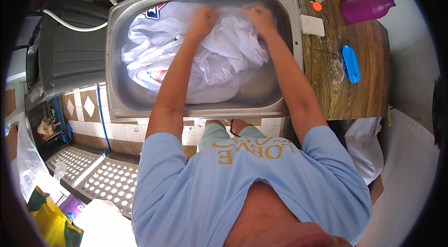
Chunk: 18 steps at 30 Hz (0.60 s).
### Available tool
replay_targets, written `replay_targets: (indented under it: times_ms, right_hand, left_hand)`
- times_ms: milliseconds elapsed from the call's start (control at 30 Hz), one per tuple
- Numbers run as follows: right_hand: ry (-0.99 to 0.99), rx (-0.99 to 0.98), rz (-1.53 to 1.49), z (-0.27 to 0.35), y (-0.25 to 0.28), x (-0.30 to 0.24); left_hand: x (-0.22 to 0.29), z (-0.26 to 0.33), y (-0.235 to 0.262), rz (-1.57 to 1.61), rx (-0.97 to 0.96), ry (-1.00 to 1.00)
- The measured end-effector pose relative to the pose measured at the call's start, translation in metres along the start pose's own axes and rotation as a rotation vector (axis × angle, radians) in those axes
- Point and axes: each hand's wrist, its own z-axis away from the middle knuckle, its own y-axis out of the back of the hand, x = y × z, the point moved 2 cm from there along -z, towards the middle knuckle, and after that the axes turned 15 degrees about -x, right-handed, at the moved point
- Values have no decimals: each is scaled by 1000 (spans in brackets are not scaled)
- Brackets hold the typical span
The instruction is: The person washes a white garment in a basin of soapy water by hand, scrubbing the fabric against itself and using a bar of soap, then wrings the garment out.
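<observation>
Scene: person in a light blue T-shirt leans over a steel sink (pixel 116 60), both forearms reaching in from below.
Left hand: left hand (pixel 201 19) is clenched, bunching a fold of the white cloth (pixel 219 65) near the far side of the basin.
Right hand: right hand (pixel 259 19) is likewise closed on the same cloth, knuckles up, just beside the left one.
Cloth: white fabric lies heaped inside the sink, filling most of the basin; a red-and-blue printed patch (pixel 154 11) shows at its far left, and a coloured bit peeks out near the front left.
Tabletop: wooden tabletop (pixel 364 93) stands to the right of the sink, wet with patches of suds.
On the tabletop: 1 purple plastic bottle (pixel 366 7) lies on its side at the far corner; 1 blue scrubbing brush (pixel 351 63) rests near the middle; 1 white bar of soap (pixel 311 25) sits close to the sink's rim; 1 small orange cap (pixel 317 6) lies beyond the soap.
Left of the sink: dark grey washing machine (pixel 70 55) with a white hose (pixel 70 24) running across its top.
Floor: tiled, with perforated white grates (pixel 102 177) at lower left and a yellow bag (pixel 51 223) near the edge.
</observation>
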Motion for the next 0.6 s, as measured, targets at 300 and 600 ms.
replay_targets:
  times_ms: [300,600]
  right_hand:
    - [225,-117,-1387,-14,-28,15]
    - [-153,120,-1189,24,-67,-68]
  left_hand:
    - [142,9,5,1039,-25,-295]
    - [95,-9,-2,477,283,-42]
